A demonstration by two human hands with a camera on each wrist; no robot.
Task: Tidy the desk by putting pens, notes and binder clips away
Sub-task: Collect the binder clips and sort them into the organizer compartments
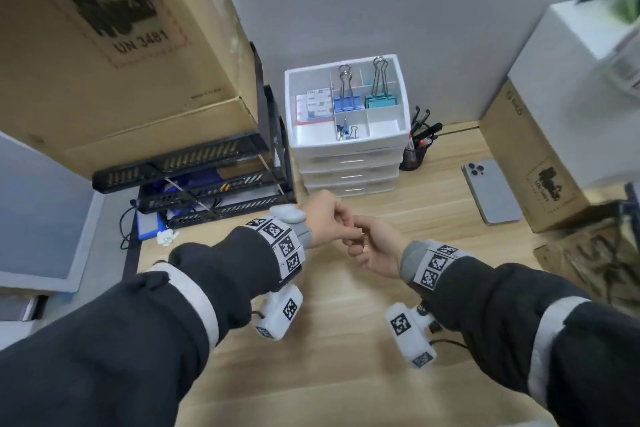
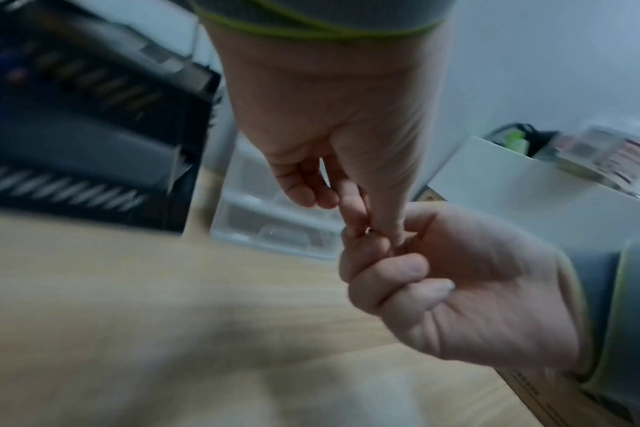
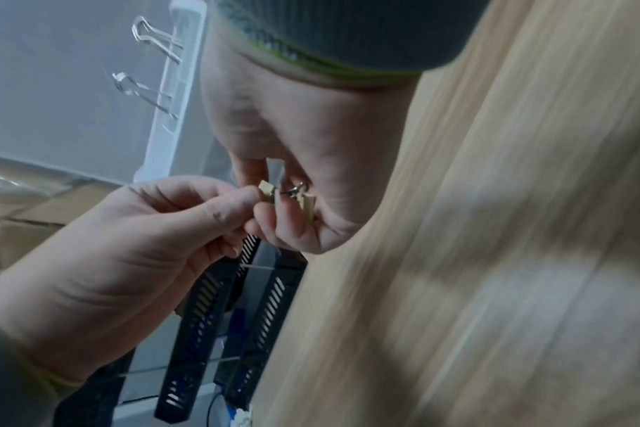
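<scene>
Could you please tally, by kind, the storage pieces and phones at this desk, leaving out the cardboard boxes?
White drawer organiser: 1
Black tiered tray rack: 1
Black pen cup: 1
Smartphone: 1
Total: 4

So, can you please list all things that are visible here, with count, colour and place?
small binder clips: at least two, pale yellow, pinched between both hands
large binder clips: blue group and teal group, upright in the organizer's back compartments
small clips: a few, bluish, front middle compartment
note pads: several, white-blue, left compartment
drawer organizer: one, white, back of desk
pen cup: one, dark, right of organizer, holding pens
phone: one, grey-blue, face down on desk
file tray: one, black, left, under a cardboard box
desk: one, light wood
left hand: pinching a clip
right hand: holding clips
</scene>
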